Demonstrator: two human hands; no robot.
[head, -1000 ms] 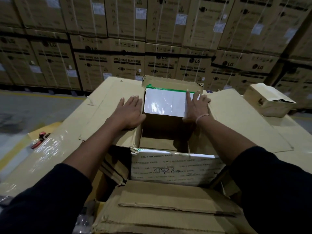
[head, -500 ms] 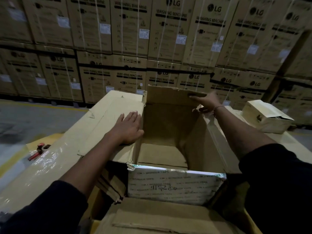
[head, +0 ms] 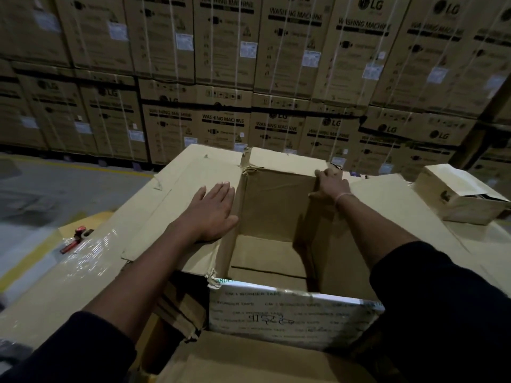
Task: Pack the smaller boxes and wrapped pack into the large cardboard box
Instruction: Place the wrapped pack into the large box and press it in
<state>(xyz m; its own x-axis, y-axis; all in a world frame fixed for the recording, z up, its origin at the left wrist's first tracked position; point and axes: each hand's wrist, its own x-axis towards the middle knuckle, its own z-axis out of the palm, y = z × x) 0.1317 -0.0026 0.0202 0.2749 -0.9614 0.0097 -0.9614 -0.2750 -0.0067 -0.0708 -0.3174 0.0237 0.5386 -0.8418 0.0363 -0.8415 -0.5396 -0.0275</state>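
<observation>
The large cardboard box [head: 279, 205] stands open in front of me, its inside showing only brown cardboard. My left hand [head: 213, 211] lies flat with straight fingers on the box's left flap [head: 177, 217]. My right hand [head: 330, 183] grips the far right corner of the box's back flap, fingers curled over its edge. A white wrapped pack [head: 284, 313] printed with tape lettering and a handwritten mark stands against the box's near side. A smaller cardboard box [head: 459, 194] with a lifted lid sits at the right.
Stacked washing-machine cartons [head: 249, 78] form a wall behind. A red tool [head: 76, 239] lies on shiny plastic wrap [head: 69, 261] at the left. Flattened cardboard [head: 249, 363] lies near me. Grey floor with a yellow line [head: 69, 167] shows at far left.
A white wrapped pack held between both hands at the box's far side is no longer visible. My right hand rose to the back flap and now grips its corner. The left hand stayed on the left flap.
</observation>
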